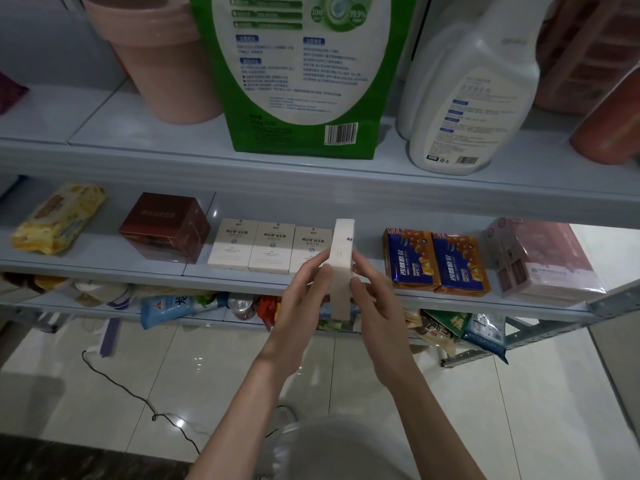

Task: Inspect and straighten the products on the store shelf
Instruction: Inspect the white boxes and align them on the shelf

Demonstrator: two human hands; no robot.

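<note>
Currently both left hand and right hand pinch the white box; rotate it face-out, slot beside the white row.

We see a slim cream cardboard box upright, narrow edge towards us, in front of the pale blue shelf, where three seemingly matching cream boxes stand in a row.
</note>
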